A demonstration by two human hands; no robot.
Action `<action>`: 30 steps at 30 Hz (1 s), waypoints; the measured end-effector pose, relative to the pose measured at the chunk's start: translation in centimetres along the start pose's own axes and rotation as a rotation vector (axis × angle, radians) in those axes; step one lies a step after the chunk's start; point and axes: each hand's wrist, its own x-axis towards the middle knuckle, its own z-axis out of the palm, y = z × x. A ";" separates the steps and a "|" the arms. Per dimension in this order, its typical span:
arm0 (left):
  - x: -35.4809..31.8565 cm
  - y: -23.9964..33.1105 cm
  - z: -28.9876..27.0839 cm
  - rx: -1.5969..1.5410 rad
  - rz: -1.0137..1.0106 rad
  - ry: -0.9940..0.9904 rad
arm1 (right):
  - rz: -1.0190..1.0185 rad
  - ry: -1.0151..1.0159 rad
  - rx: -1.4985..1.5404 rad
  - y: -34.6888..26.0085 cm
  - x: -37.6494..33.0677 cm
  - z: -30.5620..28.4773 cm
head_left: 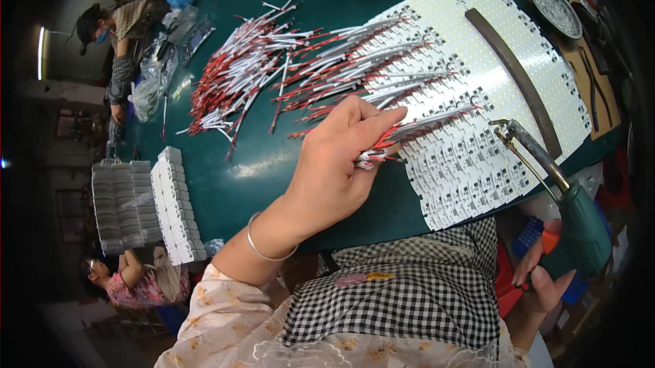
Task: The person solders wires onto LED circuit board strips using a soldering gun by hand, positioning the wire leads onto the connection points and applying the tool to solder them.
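My left hand (334, 163) pinches a light, springy bundle of red-and-white wires (416, 129) near its stripped ends (easily splayed), my right hand (546, 279) clamped on the soldering gun (580, 225).

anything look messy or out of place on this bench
The red-and-white wires lie fanned in loose heaps, some spilling onto the white LED boards. A dark curved bar lies across those boards. Otherwise nothing stands out: left hand pinches a wire bundle, right hand grips the soldering iron.
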 end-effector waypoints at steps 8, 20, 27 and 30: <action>-1.4 1.2 0.0 -0.432 -0.528 -0.063 | 0.049 0.035 -0.043 0.0 -0.3 1.0; -3.8 -0.1 1.3 0.228 0.157 -0.170 | 0.209 0.150 -0.114 -0.2 -2.3 2.9; -5.1 -0.8 2.8 0.276 0.221 -0.171 | 0.181 0.178 -0.163 1.0 -3.4 2.3; -5.2 -0.9 3.1 0.223 0.186 -0.151 | 0.155 0.186 -0.120 1.0 -2.9 3.5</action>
